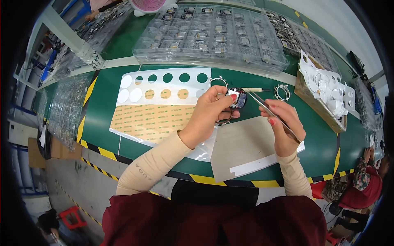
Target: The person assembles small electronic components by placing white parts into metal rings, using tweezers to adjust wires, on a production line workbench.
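Note:
My left hand pinches a small round electronic module, dark-rimmed with a pale square part on its face. The thumb lies over the module's left side. Below it, a dark ring-shaped piece shows by the lower fingers; whether it is joined to the module I cannot tell. My right hand is closed around metal tweezers, whose tips point up and left, close to the module's right edge. A thin stick with a pale handle lies just behind the tweezer tips.
Left on the green table lies a white sticker sheet with round cut-outs, over tan printed backing. A grey-brown board bears a white strip. Silver rings, a box of paper scraps and clear trays stand beyond.

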`<control>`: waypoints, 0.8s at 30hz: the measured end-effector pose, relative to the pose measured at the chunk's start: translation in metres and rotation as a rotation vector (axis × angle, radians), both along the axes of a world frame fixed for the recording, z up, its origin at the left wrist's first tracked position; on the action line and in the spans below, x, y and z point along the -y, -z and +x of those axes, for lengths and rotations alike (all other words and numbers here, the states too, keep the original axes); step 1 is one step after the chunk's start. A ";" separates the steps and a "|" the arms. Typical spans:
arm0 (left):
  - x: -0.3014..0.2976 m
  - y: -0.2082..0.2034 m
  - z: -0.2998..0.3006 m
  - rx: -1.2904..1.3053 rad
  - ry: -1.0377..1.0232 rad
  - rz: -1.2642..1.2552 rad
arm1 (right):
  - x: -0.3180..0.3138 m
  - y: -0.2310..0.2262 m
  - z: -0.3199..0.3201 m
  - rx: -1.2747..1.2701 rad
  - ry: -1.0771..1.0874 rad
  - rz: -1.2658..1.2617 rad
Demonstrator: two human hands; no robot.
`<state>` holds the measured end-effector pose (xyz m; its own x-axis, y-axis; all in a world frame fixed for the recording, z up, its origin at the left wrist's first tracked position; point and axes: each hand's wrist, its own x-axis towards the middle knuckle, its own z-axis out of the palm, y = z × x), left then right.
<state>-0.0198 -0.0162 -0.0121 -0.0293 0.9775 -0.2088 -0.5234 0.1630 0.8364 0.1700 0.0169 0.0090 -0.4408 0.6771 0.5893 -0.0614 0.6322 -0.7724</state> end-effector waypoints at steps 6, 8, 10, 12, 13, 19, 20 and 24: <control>0.001 -0.002 0.000 0.147 0.055 0.016 | 0.002 0.005 -0.001 0.070 -0.033 0.010; 0.002 -0.003 0.001 0.145 0.065 0.011 | 0.001 0.007 -0.002 0.077 -0.025 0.015; 0.003 -0.002 0.000 0.197 0.086 -0.023 | 0.002 0.007 -0.002 0.082 -0.018 0.021; 0.003 0.000 0.001 0.201 0.062 -0.020 | 0.002 0.008 -0.002 0.074 -0.011 0.014; 0.003 0.001 0.001 0.204 0.036 -0.015 | 0.002 0.008 -0.002 0.074 -0.010 0.013; 0.001 0.004 -0.001 0.176 0.009 -0.020 | 0.001 0.009 -0.002 0.088 0.005 0.004; 0.001 0.004 -0.001 0.177 0.008 -0.021 | 0.001 0.009 -0.002 0.086 0.006 0.002; 0.001 0.006 -0.001 0.146 -0.016 -0.027 | 0.001 0.009 -0.001 0.111 0.011 0.040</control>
<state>-0.0212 -0.0169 -0.0182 -0.0126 0.9711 -0.2385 -0.6421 0.1750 0.7464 0.1690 0.0161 -0.0002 -0.4974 0.6593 0.5638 0.0301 0.6627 -0.7483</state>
